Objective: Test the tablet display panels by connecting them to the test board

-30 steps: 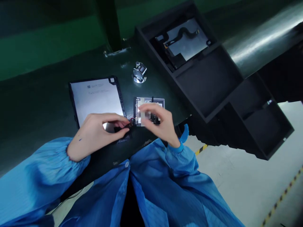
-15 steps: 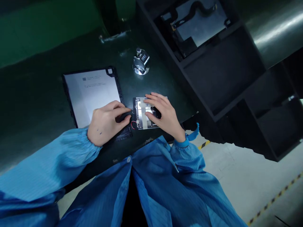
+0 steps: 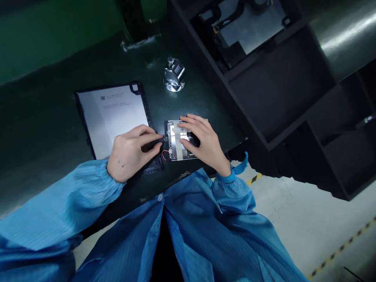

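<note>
Since the earlier frame the wearer's right hand (image 3: 204, 143) has come down from above onto the circuit board (image 3: 172, 135), which lies flat on the dark green workbench (image 3: 70, 117), just right of a black-framed panel with a printed white sheet (image 3: 113, 117). From my remote seat, I read the right fingers (image 3: 190, 122) as spread apart across the board and its white tape strip (image 3: 178, 150), probably steadying it, though I can't tell how hard they press. The left hand (image 3: 131, 154) comes in from the other side, its thumb and fingers together, pinched on a small black part (image 3: 160, 140) at the board's near edge. A thin red-and-black wire (image 3: 165, 156) loops just below that pinch. Holding the board from one side and working from the other looks like a way to stop it sliding on the smooth bench. The chrome tally counter (image 3: 174, 76) stands well beyond the hands, apparently kept away from the work but within reach. The black foam tray (image 3: 282, 90) sits further off to the right, with a flex cable (image 3: 226, 19) lying in its far compartment, separate from the work area.
</note>
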A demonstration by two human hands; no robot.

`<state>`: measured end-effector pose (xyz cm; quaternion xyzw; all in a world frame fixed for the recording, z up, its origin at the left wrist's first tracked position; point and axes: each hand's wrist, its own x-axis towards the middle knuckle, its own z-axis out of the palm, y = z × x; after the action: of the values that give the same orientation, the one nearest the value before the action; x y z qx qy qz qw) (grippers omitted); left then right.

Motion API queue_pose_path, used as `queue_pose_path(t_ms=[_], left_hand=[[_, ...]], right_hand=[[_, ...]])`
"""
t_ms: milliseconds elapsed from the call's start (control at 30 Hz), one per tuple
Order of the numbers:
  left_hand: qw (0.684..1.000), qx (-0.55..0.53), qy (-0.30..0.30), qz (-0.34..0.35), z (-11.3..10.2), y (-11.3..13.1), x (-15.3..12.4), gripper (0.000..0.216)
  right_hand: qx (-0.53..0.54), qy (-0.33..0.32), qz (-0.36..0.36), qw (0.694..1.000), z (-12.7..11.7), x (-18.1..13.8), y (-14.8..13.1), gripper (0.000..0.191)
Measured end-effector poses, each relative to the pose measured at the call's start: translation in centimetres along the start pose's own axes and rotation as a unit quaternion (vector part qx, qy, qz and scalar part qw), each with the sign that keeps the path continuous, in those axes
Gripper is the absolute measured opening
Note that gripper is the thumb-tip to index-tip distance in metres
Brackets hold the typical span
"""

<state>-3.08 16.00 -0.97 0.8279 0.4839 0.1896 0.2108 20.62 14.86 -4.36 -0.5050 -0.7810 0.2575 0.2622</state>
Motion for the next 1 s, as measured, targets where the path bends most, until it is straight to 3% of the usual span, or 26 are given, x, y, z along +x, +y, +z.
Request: queue_pose_path(t_ms=[700, 833, 1000], left_hand=[[0.999, 0.007, 0.002, 0.047, 0.6, -0.6, 0.5, 0.019], [0.999, 0.010, 0.004, 0.049, 0.7, -0.7, 0.4, 0.019], [0.999, 0.025, -0.006, 0.033, 1.1, -0.6, 0.7, 0.021]], right_hand=[[0.007, 0.014, -0.009, 1.000, -0.3, 0.2, -0.2, 0.032], [-0.010, 0.022, 0.034, 0.999, 0.3, 1.1, -1.4, 0.040], [-0.053, 0.085, 0.109, 0.989, 2.2, 2.1, -2.9, 0.046]])
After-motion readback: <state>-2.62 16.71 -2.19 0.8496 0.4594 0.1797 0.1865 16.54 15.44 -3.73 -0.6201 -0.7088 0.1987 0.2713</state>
